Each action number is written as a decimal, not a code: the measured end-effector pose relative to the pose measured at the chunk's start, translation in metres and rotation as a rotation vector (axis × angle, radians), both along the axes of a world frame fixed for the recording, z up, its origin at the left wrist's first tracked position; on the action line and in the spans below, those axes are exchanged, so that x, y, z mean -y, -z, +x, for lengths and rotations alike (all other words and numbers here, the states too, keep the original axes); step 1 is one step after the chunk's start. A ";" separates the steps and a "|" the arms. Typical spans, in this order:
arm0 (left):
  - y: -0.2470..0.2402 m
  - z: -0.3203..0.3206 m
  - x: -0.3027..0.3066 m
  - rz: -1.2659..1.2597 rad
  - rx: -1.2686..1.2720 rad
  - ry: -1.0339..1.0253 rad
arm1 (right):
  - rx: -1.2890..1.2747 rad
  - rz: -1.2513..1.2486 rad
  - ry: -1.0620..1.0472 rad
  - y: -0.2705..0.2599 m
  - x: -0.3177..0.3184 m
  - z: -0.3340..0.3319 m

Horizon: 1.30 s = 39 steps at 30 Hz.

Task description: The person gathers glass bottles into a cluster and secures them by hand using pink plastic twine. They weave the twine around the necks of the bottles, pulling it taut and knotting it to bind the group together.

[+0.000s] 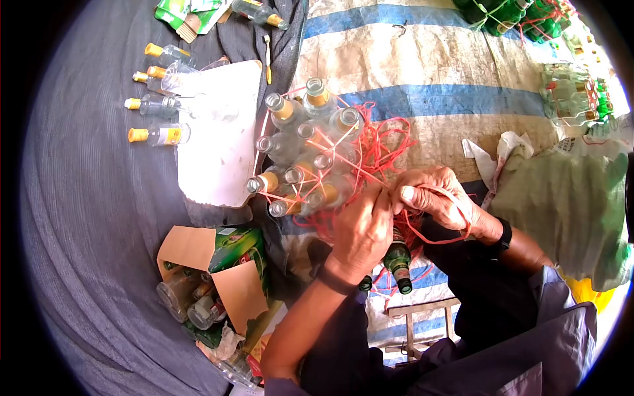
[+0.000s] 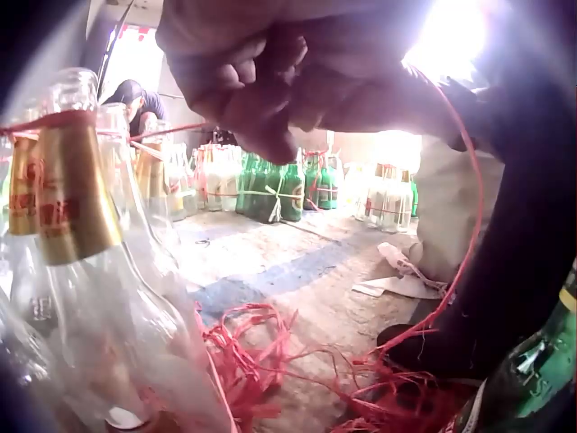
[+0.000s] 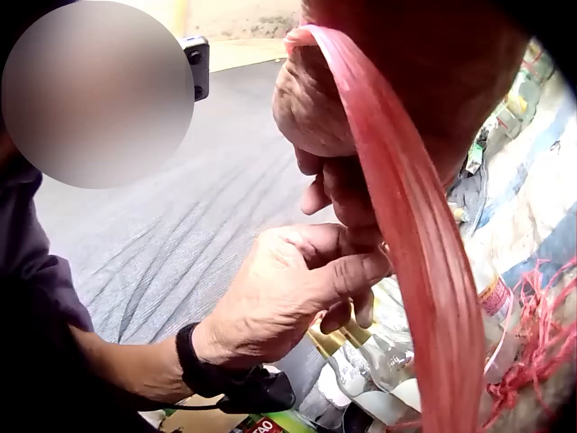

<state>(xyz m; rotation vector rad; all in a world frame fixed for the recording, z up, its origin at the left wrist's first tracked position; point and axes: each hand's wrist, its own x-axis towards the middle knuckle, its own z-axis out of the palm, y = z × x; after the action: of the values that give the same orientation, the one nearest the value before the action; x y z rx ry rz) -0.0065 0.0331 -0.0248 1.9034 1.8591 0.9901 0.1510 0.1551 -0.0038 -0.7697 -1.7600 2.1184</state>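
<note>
Pinched flat red plastic twine (image 3: 406, 216) betw. thumb & fingers of bare L hand (image 1: 362, 228) and, just beside it, bare R hand (image 1: 432, 198); gripped narrow on both sides. Ran from upright clear glass bottles w/ gold neck labels (image 1: 284, 148) to L fingertips, then looped over R hand. Stood bunched just beyond L hand, criss-crossed by same twine.

Seemed best done by holding strand firm at L fingertips, drawing w/ R in short, even pulls, flat & untwisted, w/o yanking outer bottles off balance. Prob. also needed clearance from tangled red heap (image 1: 389, 142) nearby, to avoid snags.

Counted approx. 10 necks in bunch, poss. more hidden; 5 small clear bottles w/ yellow caps (image 1: 165, 134), lying by 1 flat white board (image 1: 218, 165); 2 dark green glass bottles (image 1: 398, 261) below hands; 1 slim toothbrush (image 1: 267, 56); 1 open brown cardboard box (image 1: 241, 297), contents too jumbled to count
</note>
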 end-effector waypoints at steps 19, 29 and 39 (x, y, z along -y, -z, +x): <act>0.011 -0.005 0.006 0.000 0.067 -0.100 | 0.333 0.917 -0.258 0.049 -0.059 0.026; 0.027 -0.004 -0.003 -0.075 -0.164 0.041 | 0.221 0.313 -0.254 0.021 -0.050 -0.052; 0.028 -0.003 -0.004 -0.009 -0.211 0.070 | 0.295 0.205 -0.242 0.042 -0.030 -0.080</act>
<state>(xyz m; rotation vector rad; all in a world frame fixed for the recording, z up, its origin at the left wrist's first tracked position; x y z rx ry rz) -0.0099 0.0375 -0.0531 2.1241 1.8884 0.7836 0.0715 0.1847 -0.0460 -0.8872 -2.2872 2.0029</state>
